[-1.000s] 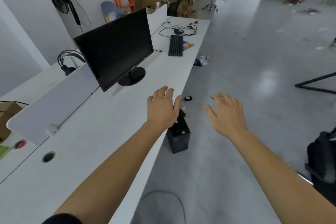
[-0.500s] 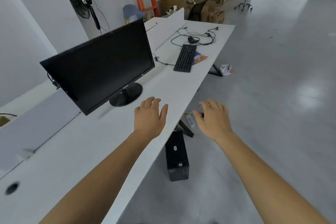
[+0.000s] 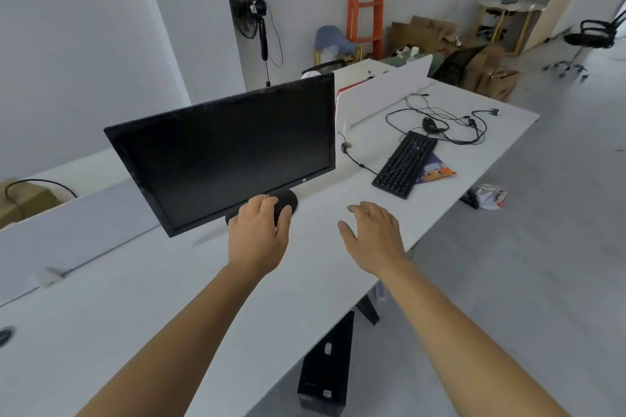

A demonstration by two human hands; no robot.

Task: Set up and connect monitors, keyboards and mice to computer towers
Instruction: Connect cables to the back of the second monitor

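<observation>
Standing before the left hand (image 3: 259, 234), the monitor (image 3: 230, 152); keyboard (image 3: 404, 162), mouse (image 3: 430, 124) beyond.

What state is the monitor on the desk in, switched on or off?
Off, apparently: the monitor shows a uniformly dark screen, no image, and no lit indicator on its bezel.

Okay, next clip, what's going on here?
A person at a white desk has both hands out, holding nothing. The left hand is over the round base of a dark monitor; contact is unclear. The right hand hovers open above the desk. A keyboard, mouse and loose cables lie farther along, and a computer tower stands on the floor below.
</observation>
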